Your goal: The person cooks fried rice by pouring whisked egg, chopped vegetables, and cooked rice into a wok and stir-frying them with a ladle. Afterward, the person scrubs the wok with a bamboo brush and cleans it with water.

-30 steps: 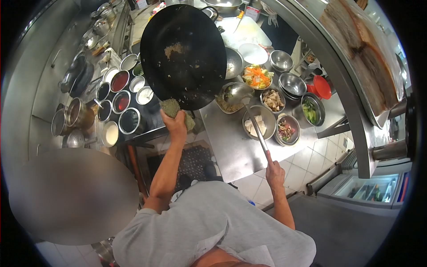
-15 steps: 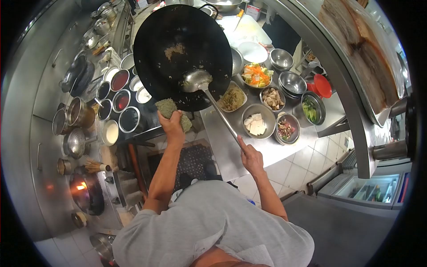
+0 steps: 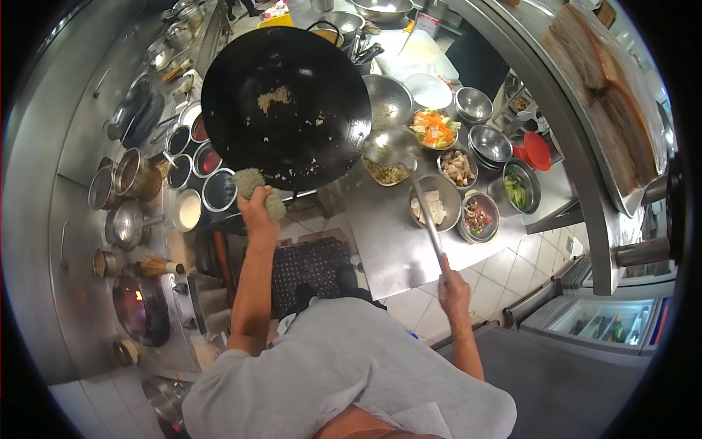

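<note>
Five food containers crowd the steel table [image 3: 380,263]: carrot-cabbage mix [image 3: 434,129], beige chunks [image 3: 458,168], white blocks [image 3: 431,208], red-green mix [image 3: 477,218], leafy greens [image 3: 515,192]. Stacked steel bowls [image 3: 490,143] and a red bowl [image 3: 536,151] sit past them. Left side: sauce pots; the cream-coloured one [image 3: 188,210] is near the left hand [image 3: 257,211]. Flame [image 3: 139,295] showing lower left.

Wok [image 3: 292,121] is between the sauce pots and the table, inside face to camera, covering part of both. Left hand grips its near rim through a grey-green cloth [image 3: 249,181]; can't tell if anything else supports it. Black, glossy, tan residue patch, pale bits scattered toward near side.

Right hand [image 3: 454,294] wrapped around the ladle [image 3: 422,194] handle. Ladle head is over a food tray [image 3: 395,181], by the wok's right rim; contact unclear. Handle crosses the white blocks' bowl.

Red-white container [image 3: 428,25] at the back: print too small to read.
</note>
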Action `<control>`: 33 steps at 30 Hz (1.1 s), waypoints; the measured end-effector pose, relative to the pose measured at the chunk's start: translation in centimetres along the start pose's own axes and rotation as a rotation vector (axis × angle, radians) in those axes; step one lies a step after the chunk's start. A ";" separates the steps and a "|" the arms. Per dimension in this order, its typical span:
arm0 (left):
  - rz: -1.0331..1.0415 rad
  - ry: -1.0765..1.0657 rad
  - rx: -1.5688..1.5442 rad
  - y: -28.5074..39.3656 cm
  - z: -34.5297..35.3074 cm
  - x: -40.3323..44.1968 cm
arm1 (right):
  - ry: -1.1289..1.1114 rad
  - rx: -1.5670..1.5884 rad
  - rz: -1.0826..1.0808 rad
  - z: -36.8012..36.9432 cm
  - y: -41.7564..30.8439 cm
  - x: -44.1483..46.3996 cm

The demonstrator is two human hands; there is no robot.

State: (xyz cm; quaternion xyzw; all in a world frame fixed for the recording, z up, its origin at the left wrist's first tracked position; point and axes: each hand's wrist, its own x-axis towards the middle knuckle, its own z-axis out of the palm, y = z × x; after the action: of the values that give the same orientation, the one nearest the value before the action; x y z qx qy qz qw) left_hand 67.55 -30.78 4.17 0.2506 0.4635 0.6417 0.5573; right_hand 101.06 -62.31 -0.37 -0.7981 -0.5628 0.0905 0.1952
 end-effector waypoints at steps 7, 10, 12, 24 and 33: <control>-0.399 0.026 -0.177 7.0 -13.9 -2.6 | -0.107 0.474 -0.212 5.9 -13.3 3.6; -0.337 0.102 -0.201 10.4 -19.7 -4.5 | -0.475 0.473 -0.211 6.4 -18.5 5.5; -0.254 0.234 -0.230 13.1 -22.8 -5.8 | -0.560 0.478 -0.368 8.1 -21.3 6.3; -0.065 0.739 -0.416 20.7 -49.4 -8.3 | -1.137 0.882 -0.399 22.9 -51.5 6.6; 0.019 0.841 -0.759 17.3 -59.2 -4.9 | -1.335 0.753 -0.543 31.4 -72.0 7.7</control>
State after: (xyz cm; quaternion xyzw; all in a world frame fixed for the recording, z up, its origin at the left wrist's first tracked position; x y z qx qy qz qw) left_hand 10.77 -53.19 -6.09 -0.2406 0.3800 0.8129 0.3699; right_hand 30.19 -27.60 1.48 -0.2925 -0.6662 0.6802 0.0888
